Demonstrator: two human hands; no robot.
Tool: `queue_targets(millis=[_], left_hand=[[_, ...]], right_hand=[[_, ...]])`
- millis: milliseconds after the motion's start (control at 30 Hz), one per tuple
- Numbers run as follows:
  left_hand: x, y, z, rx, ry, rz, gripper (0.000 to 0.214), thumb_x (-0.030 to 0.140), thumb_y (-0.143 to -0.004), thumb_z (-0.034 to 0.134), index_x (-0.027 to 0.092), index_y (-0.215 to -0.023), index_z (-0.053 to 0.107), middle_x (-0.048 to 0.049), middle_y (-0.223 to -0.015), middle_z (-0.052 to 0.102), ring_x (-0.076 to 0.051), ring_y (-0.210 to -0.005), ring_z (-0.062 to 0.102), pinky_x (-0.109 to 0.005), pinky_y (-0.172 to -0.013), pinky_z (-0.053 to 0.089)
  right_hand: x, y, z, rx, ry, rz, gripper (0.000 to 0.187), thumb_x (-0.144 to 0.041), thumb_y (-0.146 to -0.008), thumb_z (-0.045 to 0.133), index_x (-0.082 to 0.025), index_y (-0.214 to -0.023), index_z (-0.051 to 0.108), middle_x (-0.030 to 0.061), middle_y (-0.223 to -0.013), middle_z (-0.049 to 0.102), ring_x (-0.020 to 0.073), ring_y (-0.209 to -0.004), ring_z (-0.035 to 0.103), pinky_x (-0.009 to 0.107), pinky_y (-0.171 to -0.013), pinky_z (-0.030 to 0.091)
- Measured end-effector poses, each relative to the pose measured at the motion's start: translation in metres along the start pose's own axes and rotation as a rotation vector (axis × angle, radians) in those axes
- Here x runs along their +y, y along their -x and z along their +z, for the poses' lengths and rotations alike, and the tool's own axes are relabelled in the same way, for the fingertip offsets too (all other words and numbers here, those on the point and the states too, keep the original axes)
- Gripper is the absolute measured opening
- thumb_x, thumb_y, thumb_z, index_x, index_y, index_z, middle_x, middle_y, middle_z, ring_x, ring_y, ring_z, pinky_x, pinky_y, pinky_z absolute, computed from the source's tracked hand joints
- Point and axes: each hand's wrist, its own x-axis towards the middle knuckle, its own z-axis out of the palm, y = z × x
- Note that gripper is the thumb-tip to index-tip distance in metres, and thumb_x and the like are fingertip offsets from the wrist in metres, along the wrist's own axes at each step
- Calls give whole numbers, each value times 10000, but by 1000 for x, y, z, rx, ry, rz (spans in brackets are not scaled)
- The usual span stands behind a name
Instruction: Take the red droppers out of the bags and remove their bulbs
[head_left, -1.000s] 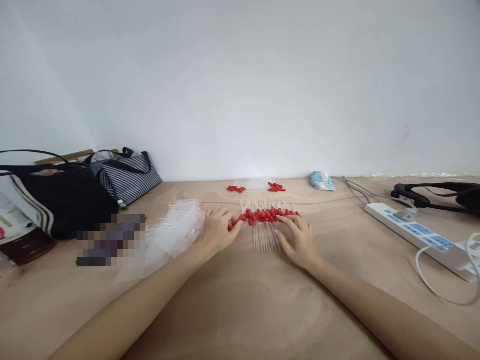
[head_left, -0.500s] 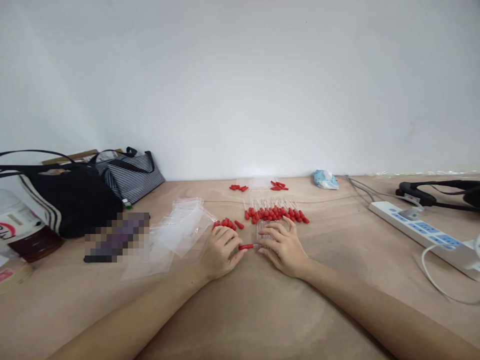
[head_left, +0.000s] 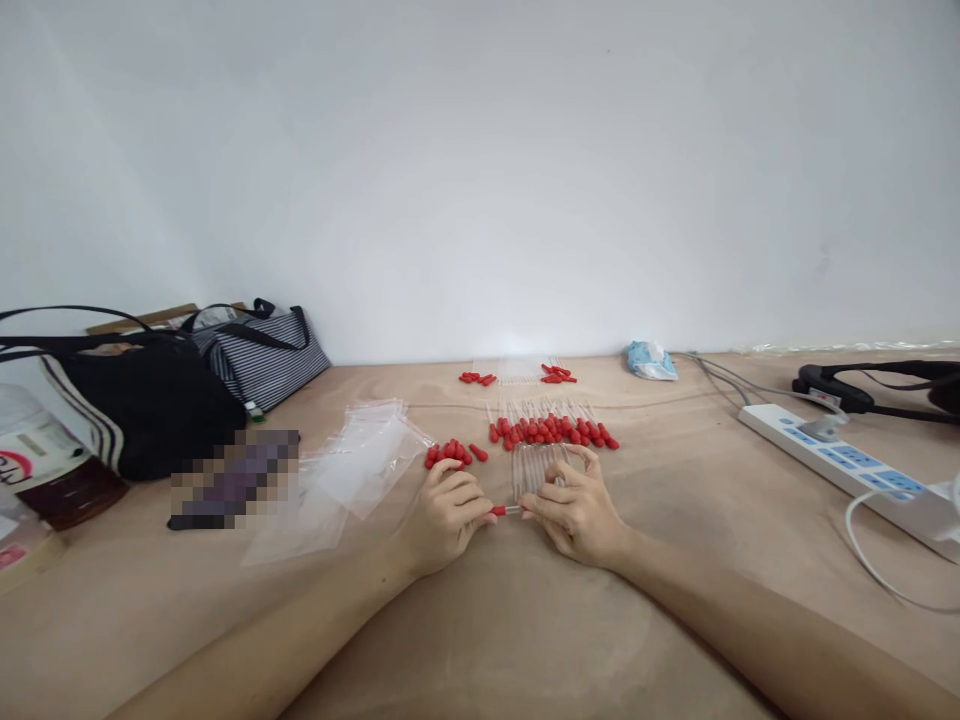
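Observation:
My left hand (head_left: 450, 512) pinches a red rubber bulb (head_left: 498, 511), whose tip shows past the fingertips. From its open end a thin clear glass dropper tube (head_left: 513, 509) runs across to my right hand (head_left: 574, 505), closed on the tube's other end. The bulb and tube meet in line, lying level just above the table. Just behind my right hand lies a row of bare glass tubes (head_left: 529, 468), partly covered by its fingers. Beyond them is a row of droppers with red bulbs (head_left: 551, 430). Loose red bulbs (head_left: 454, 453) lie behind my left hand.
Clear zip bags (head_left: 367, 460) spread out to the left, beside a blurred dark object (head_left: 236, 480). Further left are bags (head_left: 165, 400) and a bottle (head_left: 45, 450). More droppers (head_left: 556, 374) lie near the wall. A power strip (head_left: 840, 455) and a blue mask (head_left: 651, 360) are at right.
Both hands have come slightly nearer to me. My left fingers now cover most of the bulb, and my right fingers have closed together on the tube.

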Motion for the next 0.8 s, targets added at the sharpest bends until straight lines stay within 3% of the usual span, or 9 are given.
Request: queue_targets(millis=[100, 167, 333, 433, 533, 700, 800], left_hand=[[-2, 3, -5, 3, 7, 0, 232, 233, -841, 455, 185, -649, 576, 12, -624, 591, -123, -682, 522, -344, -820, 361], [-9, 8, -10, 51, 14, -54, 226, 212, -839, 446, 183, -660, 580, 1, -645, 592, -125, -680, 523, -312, -763, 390], [-42, 13, -26, 204, 10, -390, 193, 249, -828, 440, 171, -848, 616, -41, -761, 569, -132, -710, 533, -247, -657, 434], [-63, 2, -25, 111, -22, -643, 229, 305, -797, 455, 164, -867, 620, -23, -711, 553, -127, -627, 530, -241, -603, 435], [-81, -12, -18, -37, -54, -852, 300, 354, -741, 507, 154, -951, 585, 4, -630, 567, -137, -576, 541, -244, -577, 427], [-88, -27, -12, -231, -125, -937, 437, 559, -686, 492, 166, -832, 613, -54, -717, 644, -214, -737, 600, -280, -636, 437], [-79, -41, -8, -269, -102, -963, 409, 543, -717, 458, 177, -786, 629, -79, -836, 665, -217, -821, 602, -276, -681, 446]], right_hand=[[5, 6, -4, 2, 0, 11, 141, -247, -808, 481, -244, -803, 622, -44, -528, 548, 127, -695, 477, 442, -925, 186], [15, 12, -7, 1, 23, 97, 163, -245, -812, 471, -237, -786, 632, -33, -530, 544, 131, -683, 484, 435, -903, 220], [40, 23, -7, 39, -54, 463, 269, -245, -844, 392, -185, -974, 620, 27, -655, 564, 131, -624, 507, 308, -678, 389], [44, 21, 2, 50, -129, 530, 327, -217, -843, 351, -126, -1044, 592, 44, -653, 512, 139, -609, 503, 273, -595, 422], [44, 19, 9, 47, -94, 548, 306, -193, -822, 367, -108, -962, 626, 46, -639, 474, 145, -596, 485, 279, -587, 432], [43, 17, 13, 24, -74, 534, 266, -140, -794, 374, -126, -855, 633, 67, -721, 484, 150, -653, 500, 286, -623, 442], [39, 16, 12, -6, -87, 517, 234, -149, -787, 398, -127, -871, 615, 73, -759, 496, 155, -692, 512, 294, -661, 443]])
